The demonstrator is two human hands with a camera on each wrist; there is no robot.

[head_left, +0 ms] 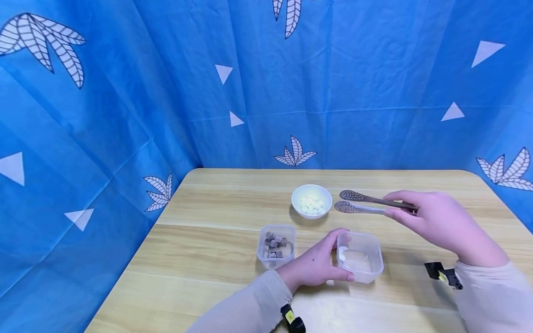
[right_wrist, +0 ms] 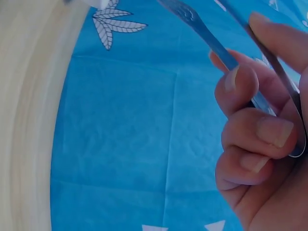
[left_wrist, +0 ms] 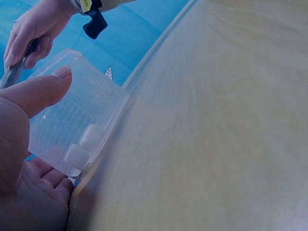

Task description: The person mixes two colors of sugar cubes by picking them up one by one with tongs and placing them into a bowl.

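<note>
Hand and Container Positions, View by View

Head view: your left hand (head_left: 313,266) grips the clear container (head_left: 360,256) at the near centre of the wooden table (head_left: 200,259), thumb on its far left corner and fingers curled along its near left side. A few white pieces lie inside it. Your right hand (head_left: 437,222) is raised above the table to the right and pinches the metal tongs (head_left: 366,202) near their hinge end. The two perforated tips point left, stand slightly apart and hold nothing, just right of the white bowl (head_left: 311,200) of pale pieces. A second clear tub (head_left: 276,245), holding brown cubes, stands just left of your left hand.

Left wrist view: your thumb (left_wrist: 36,91) presses the container's (left_wrist: 72,120) wall and your palm lies beneath its edge. Two white cubes (left_wrist: 84,147) rest against the inside wall nearest the table. Your right hand (left_wrist: 33,29) appears behind, closed round the tongs.

Right wrist view: your fingers (right_wrist: 250,125) curl round the lower arm of the tongs (right_wrist: 202,26), and another fingertip rests on the upper arm. The tips are out of frame here.
</note>
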